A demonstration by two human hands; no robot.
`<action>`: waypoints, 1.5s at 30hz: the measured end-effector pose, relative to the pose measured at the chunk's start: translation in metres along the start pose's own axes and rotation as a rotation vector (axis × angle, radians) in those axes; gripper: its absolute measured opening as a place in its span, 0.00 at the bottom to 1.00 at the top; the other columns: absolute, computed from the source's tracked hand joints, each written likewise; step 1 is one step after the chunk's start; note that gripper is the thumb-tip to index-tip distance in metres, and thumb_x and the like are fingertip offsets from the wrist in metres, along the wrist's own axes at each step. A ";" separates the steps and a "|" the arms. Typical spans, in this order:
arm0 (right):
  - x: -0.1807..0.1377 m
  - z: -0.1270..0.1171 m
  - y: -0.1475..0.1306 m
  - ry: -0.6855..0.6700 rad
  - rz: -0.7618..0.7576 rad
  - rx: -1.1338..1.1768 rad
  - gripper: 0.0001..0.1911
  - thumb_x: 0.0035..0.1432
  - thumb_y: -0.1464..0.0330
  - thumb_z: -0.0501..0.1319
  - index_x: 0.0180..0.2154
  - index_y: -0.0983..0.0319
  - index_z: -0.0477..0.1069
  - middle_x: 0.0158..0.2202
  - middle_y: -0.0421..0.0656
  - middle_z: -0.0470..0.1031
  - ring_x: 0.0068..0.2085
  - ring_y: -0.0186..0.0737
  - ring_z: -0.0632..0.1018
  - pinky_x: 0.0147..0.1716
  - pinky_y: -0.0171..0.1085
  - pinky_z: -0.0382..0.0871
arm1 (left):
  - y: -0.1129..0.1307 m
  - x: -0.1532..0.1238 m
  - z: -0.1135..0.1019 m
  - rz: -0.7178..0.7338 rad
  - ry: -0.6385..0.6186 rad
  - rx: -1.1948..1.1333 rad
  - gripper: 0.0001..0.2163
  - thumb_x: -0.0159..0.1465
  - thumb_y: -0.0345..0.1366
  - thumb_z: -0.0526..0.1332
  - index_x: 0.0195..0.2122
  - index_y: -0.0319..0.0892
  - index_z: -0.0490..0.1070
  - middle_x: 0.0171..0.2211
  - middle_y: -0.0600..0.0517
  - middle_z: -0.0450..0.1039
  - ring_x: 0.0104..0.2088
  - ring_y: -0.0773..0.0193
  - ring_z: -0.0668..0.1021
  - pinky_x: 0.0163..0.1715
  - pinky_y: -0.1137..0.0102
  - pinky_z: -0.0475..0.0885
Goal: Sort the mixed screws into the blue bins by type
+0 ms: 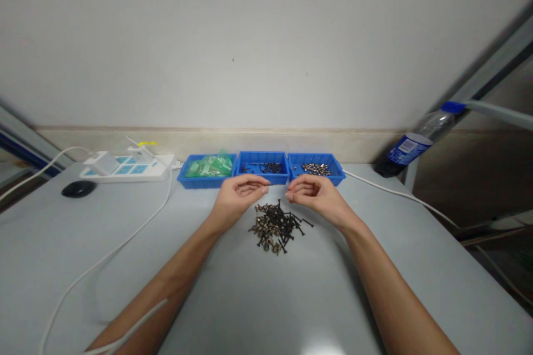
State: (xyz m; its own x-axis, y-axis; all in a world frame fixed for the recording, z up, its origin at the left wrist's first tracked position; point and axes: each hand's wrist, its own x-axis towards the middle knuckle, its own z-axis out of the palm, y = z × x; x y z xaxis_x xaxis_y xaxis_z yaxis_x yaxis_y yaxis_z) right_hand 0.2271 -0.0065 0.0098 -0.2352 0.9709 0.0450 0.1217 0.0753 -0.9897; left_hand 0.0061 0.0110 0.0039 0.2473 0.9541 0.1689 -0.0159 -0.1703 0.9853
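A mixed pile of loose screws [277,227], some black and some brassy, lies on the grey table. Just beyond its left side, my left hand [241,199] is closed in a loose pinch in front of the middle blue bin [266,178]; a thin dark line shows by its fingertips, too small to name. Opposite, my right hand [316,197] has its fingers curled toward the thumb, near the right blue bin [338,177]. What its fingertips hold, if anything, I cannot make out. Dark screws lie in the middle bin, and shiny metal pieces in the right one.
A left blue bin [204,182] contains green plastic packets [212,165]. Farther left are a white power strip [162,175] with plugs and a black mouse [79,188]. White cables [125,241] cross the table. At the right a bottle [412,147] leans by a metal frame.
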 end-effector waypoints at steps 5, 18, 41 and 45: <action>-0.006 -0.020 0.005 -0.072 -0.014 -0.427 0.07 0.46 0.74 0.64 0.31 0.63 0.74 0.26 0.41 0.77 0.27 0.36 0.76 0.28 0.34 0.69 | 0.001 0.009 -0.008 0.074 0.196 0.005 0.23 0.56 0.41 0.70 0.51 0.37 0.73 0.46 0.42 0.79 0.46 0.56 0.81 0.54 0.60 0.74; -0.014 -0.033 0.006 -0.181 0.098 -0.571 0.11 0.40 0.78 0.62 0.29 0.61 0.71 0.22 0.37 0.75 0.24 0.35 0.73 0.23 0.31 0.63 | 0.003 -0.002 -0.004 0.079 0.062 0.309 0.08 0.59 0.37 0.65 0.36 0.39 0.79 0.35 0.46 0.82 0.35 0.59 0.82 0.40 0.64 0.79; 0.000 0.017 -0.001 -0.002 -0.035 0.215 0.10 0.51 0.64 0.72 0.35 0.60 0.77 0.31 0.42 0.80 0.33 0.39 0.81 0.37 0.40 0.74 | 0.016 -0.009 -0.005 0.168 -0.144 0.353 0.08 0.62 0.37 0.62 0.37 0.40 0.78 0.34 0.48 0.81 0.33 0.62 0.80 0.37 0.68 0.76; 0.008 0.018 -0.004 0.067 -0.025 0.200 0.13 0.47 0.62 0.74 0.33 0.61 0.77 0.31 0.44 0.81 0.31 0.39 0.81 0.35 0.39 0.74 | 0.014 -0.006 -0.026 0.283 -0.105 0.701 0.08 0.62 0.33 0.61 0.36 0.41 0.79 0.32 0.48 0.80 0.32 0.60 0.79 0.39 0.66 0.73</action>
State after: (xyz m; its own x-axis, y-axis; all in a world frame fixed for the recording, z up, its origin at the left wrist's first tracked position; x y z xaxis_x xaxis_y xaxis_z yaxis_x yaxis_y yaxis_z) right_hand 0.2070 -0.0029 0.0114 -0.1700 0.9828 0.0725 -0.0790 0.0598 -0.9951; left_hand -0.0207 0.0092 0.0174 0.4165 0.8286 0.3741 0.5177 -0.5545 0.6516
